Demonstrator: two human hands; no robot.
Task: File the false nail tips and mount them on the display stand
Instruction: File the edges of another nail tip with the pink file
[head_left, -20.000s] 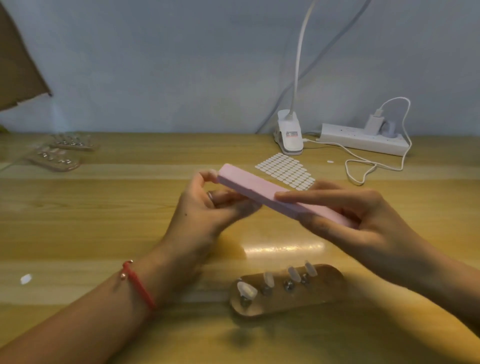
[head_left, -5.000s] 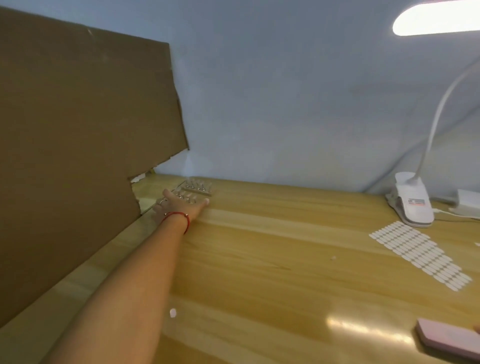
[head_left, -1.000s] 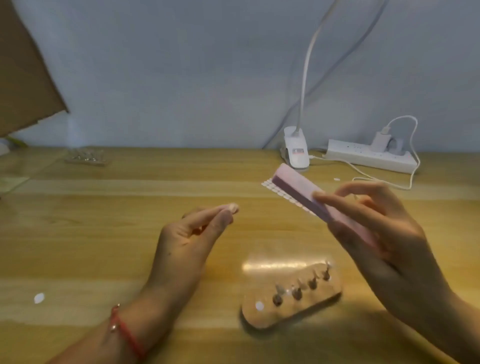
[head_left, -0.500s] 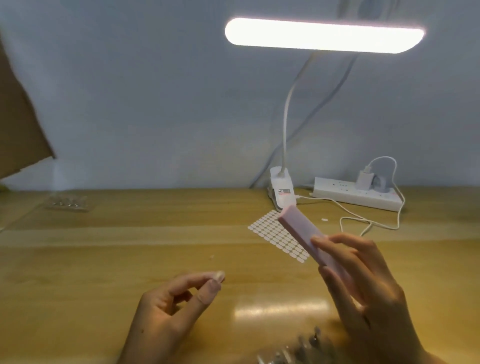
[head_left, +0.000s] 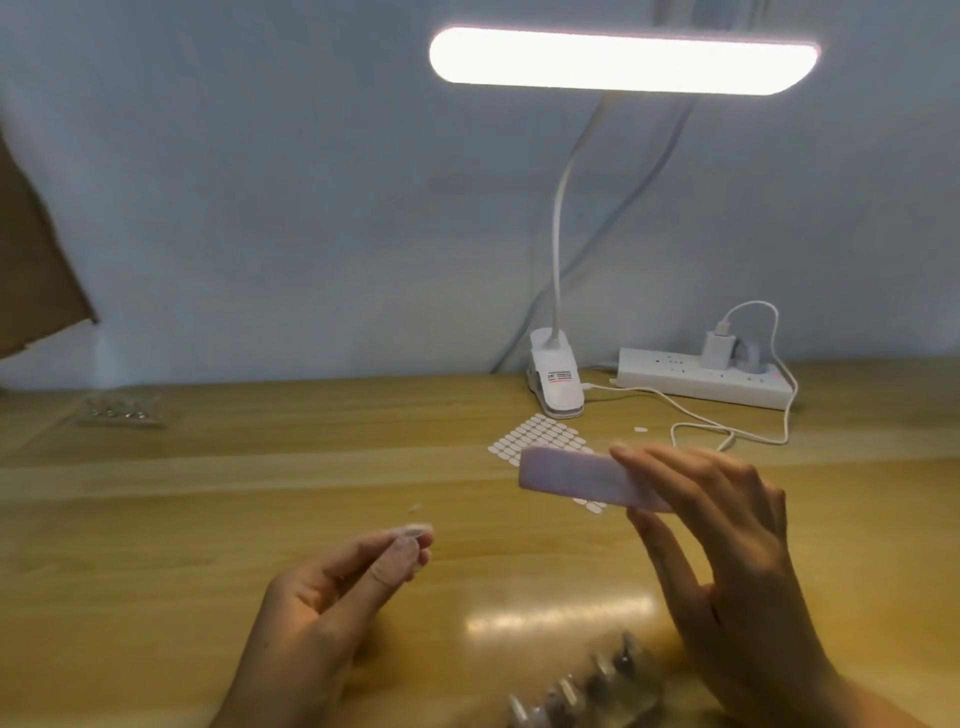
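One false nail tip (head_left: 414, 531) is pinched in the fingers (head_left: 395, 564) of the left hand (head_left: 322, 623) above the desk (head_left: 182, 519), the right hand (head_left: 727, 571) grips one pink buffer block (head_left: 576, 478), one blurred display stand (head_left: 587, 691) between the wrists

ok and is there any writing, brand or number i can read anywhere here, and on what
No text here is legible.
On the white clip base of the desk lamp: a small label with a red stripe and lines of print, too blurred to read.
On the white power strip: only a red indicator light, no readable marking.
On the pink filing block and the sheet of white oval stickers: no print shows.
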